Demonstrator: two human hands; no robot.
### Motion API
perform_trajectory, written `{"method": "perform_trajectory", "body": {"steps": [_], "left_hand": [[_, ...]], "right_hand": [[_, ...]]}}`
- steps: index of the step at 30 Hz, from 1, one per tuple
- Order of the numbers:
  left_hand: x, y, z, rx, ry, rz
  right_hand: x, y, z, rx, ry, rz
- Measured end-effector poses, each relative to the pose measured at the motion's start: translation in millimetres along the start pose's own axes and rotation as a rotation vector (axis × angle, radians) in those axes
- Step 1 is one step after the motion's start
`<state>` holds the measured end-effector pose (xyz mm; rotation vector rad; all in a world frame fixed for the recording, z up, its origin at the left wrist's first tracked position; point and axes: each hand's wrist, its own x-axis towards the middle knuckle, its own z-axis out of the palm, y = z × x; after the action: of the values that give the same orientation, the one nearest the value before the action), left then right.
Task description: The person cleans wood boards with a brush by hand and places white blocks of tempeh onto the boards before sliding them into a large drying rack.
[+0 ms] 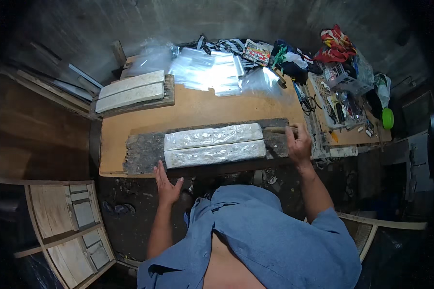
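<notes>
Two long white blocks, shiny as if covered in clear film, lie side by side on a worn dark wooden board at the table's front edge. My left hand is open, fingers stretched toward the board's front edge below the blocks' left end. At the board's right end my right hand is closed, its fingers curled at the end of a short brown stick. That stick lies beside the blocks' right end; the fingers partly hide it. What kind of tool it is, I cannot tell.
Another pair of white blocks rests on a board at the back left. Clear plastic sheets lie along the back. On the right stand a white tray of small items and a plastic basket. Wooden frames stand at lower left.
</notes>
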<state>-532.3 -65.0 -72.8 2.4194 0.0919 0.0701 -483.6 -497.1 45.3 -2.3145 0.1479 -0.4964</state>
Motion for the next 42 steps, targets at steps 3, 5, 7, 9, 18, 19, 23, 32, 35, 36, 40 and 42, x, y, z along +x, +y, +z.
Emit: {"method": "perform_trajectory", "body": {"steps": [3,5,7,9,18,19,23,32,35,36,40,42], "left_hand": [[-3,2,0,-0.015,-0.014,-0.019],[0,3,-1,-0.031,-0.012,-0.019],[0,2,-3,-0.045,-0.018,-0.022],[-2,2,-2,-0.06,-0.024,-0.029],[0,-1,-4,-0.05,-0.022,0.006],[-1,-3,-5,-0.058,-0.045,0.006],[-2,-6,-7,-0.107,-0.032,0.048],[-3,-9,-12,-0.129,-0.097,0.02],[-2,-10,-14,-0.175,-0.112,0.008],[-2,-13,-12,-0.16,-0.114,0.033],[-3,-14,-12,-0.173,-0.093,0.038],[-2,-12,-14,-0.17,-0.11,0.036]], "right_hand": [[-1,-6,5,-0.024,0.213,-0.078],[3,-12,11,-0.16,-0.025,-0.073],[-4,-27,12,-0.129,0.063,-0.137],[-6,-33,21,-0.03,0.006,-0.137],[-6,-83,67,-0.015,-0.11,-0.394],[-8,-89,70,0.017,-0.079,-0.371],[-4,-108,93,-0.027,-0.184,-0.36],[-5,-147,147,0.046,-0.118,-0.515],[-4,-164,162,0.049,-0.242,-0.51],[-6,-168,162,0.125,-0.208,-0.47],[-7,-169,158,0.044,-0.467,-0.511],[-19,-161,150,0.23,-0.292,-0.405]]}}
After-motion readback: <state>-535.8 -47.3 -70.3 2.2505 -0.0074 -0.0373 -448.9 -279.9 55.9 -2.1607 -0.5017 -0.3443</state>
